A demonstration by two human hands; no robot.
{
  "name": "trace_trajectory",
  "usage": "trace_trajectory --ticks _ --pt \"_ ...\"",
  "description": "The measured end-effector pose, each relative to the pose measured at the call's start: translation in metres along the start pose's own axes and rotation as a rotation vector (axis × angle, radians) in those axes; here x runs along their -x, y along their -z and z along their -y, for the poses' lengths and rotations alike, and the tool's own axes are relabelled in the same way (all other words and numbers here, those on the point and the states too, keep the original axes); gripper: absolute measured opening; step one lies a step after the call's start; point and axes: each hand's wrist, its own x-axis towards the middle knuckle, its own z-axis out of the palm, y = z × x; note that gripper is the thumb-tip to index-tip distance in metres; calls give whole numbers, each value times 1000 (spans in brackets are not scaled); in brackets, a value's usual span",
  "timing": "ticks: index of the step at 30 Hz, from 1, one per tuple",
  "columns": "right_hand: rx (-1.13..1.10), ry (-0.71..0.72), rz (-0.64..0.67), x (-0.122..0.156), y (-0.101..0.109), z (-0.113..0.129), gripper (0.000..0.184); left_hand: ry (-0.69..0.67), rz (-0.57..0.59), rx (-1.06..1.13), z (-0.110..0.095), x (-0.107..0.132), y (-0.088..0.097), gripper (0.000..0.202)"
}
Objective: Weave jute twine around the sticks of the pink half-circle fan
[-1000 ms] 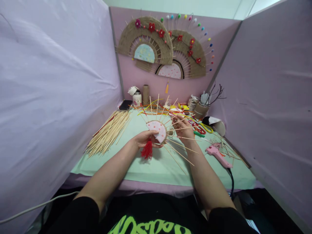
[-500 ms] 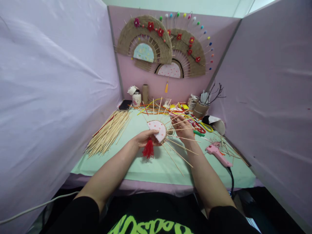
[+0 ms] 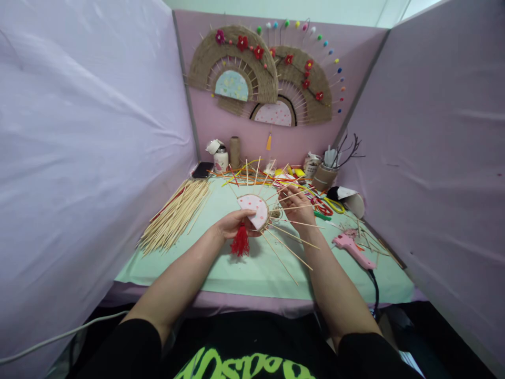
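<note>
My left hand (image 3: 232, 223) is closed on the lower edge of a small fan frame (image 3: 255, 208): a pink dotted half-disc with thin bamboo sticks fanning out from it. A red tassel (image 3: 240, 244) hangs below that hand. My right hand (image 3: 295, 205) sits among the sticks on the frame's right side, fingers curled in a pinch; what they pinch is too small to name, perhaps twine near the disc's rim. Both hands hover above the green mat (image 3: 260, 268).
A heap of bamboo sticks (image 3: 175, 213) lies at the left. A pink glue gun (image 3: 353, 251) with a black cord rests at the right. Coloured strips, scissors, jars and a twine spool (image 3: 235, 151) crowd the back. Two finished woven fans (image 3: 268, 79) hang on the rear wall.
The fan frame has turned and dropped slightly in my hands; my right hand shifted a little among the sticks.
</note>
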Motion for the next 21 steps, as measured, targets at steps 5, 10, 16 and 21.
trace_trajectory --ticks 5,10,16,21 --pt "-18 -1 -1 -1 0 2 24 6 9 18 -1 -1 0 21" --pt "-2 0 -3 0 0 4 23 6 9 21 -1 -1 -2 21" --pt "11 -4 -9 0 2 6 23 -62 -34 -2 -2 -2 0 27" --pt "9 42 -52 -5 10 8 21 -183 -35 54 -10 0 2 31"
